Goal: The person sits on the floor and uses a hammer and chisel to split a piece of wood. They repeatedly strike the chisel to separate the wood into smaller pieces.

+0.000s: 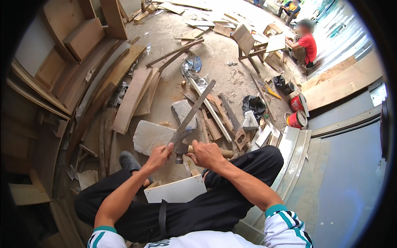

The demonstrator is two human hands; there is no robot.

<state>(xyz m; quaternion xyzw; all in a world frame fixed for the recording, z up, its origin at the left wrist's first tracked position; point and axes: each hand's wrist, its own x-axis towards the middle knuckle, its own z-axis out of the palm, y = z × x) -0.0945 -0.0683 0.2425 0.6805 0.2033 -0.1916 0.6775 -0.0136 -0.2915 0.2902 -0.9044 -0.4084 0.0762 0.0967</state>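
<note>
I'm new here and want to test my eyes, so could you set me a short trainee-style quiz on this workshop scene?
1. Name the tool: what does the right hand hold by its handle?
2. True or false: the left hand grips a long wooden strip.
3. Pick one: how many red buckets can be seen on the right?
a) one
b) two
c) five

Key:
1. A hammer.
2. True.
3. b) two.
</note>
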